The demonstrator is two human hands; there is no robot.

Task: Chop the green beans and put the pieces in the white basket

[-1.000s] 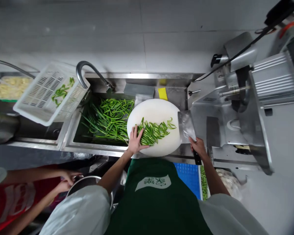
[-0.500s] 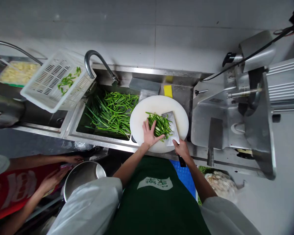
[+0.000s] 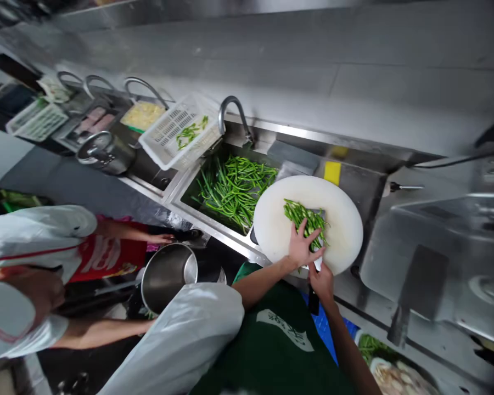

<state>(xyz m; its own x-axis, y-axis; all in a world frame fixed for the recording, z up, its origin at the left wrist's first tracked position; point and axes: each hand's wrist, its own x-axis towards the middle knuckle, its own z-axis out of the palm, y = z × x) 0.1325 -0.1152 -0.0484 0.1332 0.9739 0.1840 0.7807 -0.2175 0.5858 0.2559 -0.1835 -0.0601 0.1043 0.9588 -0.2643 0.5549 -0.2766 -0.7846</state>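
Observation:
A round white cutting board [image 3: 267, 225] rests over the sink edge, with a heap of cut green peppers [image 3: 307, 216] on it. My left hand [image 3: 300, 248] lies over the front of the heap, fingers spread and touching the pieces. Just to its right, my right hand [image 3: 323, 281] is closed around the black handle of a cleaver [image 3: 313, 302]. The cleaver's blade lies mostly hidden beneath the peppers and my left hand. Long thin green peppers [image 3: 239, 186] fill the sink to the left of the board.
Behind the board is a yellow sponge [image 3: 332, 173]. A white basket [image 3: 168, 137] holding some green pieces stands across the sinks. To the right sits a metal slicing machine [image 3: 420, 274]. A co-worker [image 3: 37, 241] is at the left beside a large steel pot [image 3: 168, 280].
My view has swung left, bringing more of the co-worker and far sinks into sight. The cleaver blade has slid under the peppers, and my hands have come together.

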